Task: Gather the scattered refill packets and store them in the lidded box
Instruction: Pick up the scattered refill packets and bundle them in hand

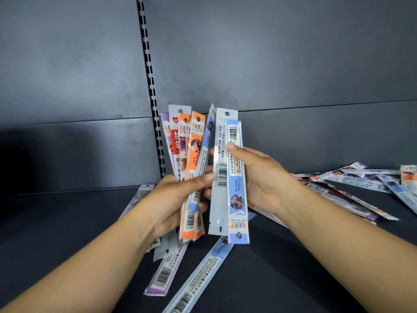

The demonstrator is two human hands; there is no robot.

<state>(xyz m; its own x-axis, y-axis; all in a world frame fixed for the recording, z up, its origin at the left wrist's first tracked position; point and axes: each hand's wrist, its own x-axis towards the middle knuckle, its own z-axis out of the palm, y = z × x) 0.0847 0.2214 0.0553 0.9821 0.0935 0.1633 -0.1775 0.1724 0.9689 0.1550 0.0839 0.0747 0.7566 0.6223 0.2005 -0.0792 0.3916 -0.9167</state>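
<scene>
My left hand (171, 199) grips a fanned bunch of long refill packets (191, 154), orange, purple and blue, held upright above the dark shelf. Right beside it, my right hand (264, 177) pinches two packets (234, 177), a white one and a light blue one, with the thumb across their fronts. More packets lie flat on the shelf: a purple one (162, 272) and a blue one (198, 279) below my hands, and a loose pile (352, 190) to the right. No lidded box is in view.
The dark shelf surface (67, 222) runs to a grey metal back panel (270, 64) with a slotted upright rail (151, 86). Another packet (140, 195) lies partly hidden behind my left wrist.
</scene>
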